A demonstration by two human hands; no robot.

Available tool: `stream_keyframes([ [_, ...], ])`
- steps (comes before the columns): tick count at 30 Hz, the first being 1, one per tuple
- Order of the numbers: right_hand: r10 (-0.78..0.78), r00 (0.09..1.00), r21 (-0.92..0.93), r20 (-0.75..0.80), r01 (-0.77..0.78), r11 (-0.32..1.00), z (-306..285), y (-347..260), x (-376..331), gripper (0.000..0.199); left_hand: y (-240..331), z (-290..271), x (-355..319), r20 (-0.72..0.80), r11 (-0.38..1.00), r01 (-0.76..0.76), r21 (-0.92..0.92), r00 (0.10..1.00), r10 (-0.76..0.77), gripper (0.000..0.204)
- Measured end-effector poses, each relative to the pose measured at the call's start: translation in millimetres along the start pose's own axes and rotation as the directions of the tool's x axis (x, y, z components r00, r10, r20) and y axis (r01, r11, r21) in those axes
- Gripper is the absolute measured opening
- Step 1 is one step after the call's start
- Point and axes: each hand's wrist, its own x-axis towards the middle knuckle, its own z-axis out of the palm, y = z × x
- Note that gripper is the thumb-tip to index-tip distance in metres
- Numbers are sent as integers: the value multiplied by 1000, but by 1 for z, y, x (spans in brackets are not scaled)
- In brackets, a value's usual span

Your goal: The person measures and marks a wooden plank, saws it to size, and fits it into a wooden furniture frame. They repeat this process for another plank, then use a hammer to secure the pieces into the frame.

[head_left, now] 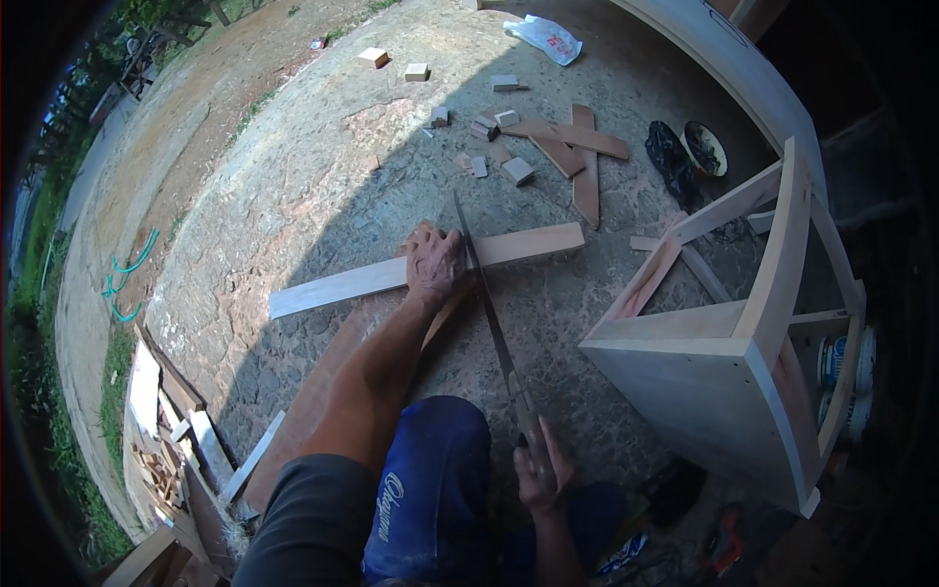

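Note:
A long, pale wooden board (533, 245) lies crosswise in front of me, on top of a wider brown plank (328, 416) that slants up from the lower left. My left hand (437, 262) presses down on the board near its middle, fingers curled over the far edge. In my right hand (545, 472) is the handle of a handsaw (497, 333). Its blade crosses the board just right of my left hand, tip pointing away from me. How deep the teeth sit in the wood cannot be made out.
Small wood blocks (517, 171) and brown slats (585, 181) lie on the rough ground beyond the board. A wooden frame (685, 328) stands at the right, with cans (847, 362) behind it. Wood scraps (161, 474) pile up at the lower left. Farther off lies a white plastic bag (548, 39).

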Motion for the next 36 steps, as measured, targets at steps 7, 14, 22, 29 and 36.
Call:
stream_keyframes([
  [7, 52, 998, 128, 20, -54, 990, 21, 9, 27, 54, -1, 5, 3, 46, 1000, -8, 13, 999, 7, 19],
  [14, -2, 1000, 53, -14, 3, 999, 27, 22, 25, 52, 2, 10, 9, 29, 998, 1, 65, 1000, -3, 19],
  [22, -27, 1000, 53, -4, 27, 998, 34, 20, 35, 54, 0, 4, 3, 11, 999, -35, 33, 999, 35, 19],
  [29, 137, 987, 110, 84, -145, 983, 29, 24, 25, 55, -2, 11, 7, 17, 1000, -8, 30, 1000, 7, 19],
  [36, 14, 998, -48, 68, -11, 999, 25, 30, -4, 52, 2, 1, 4, 64, 999, 20, 48, 998, -23, 19],
])
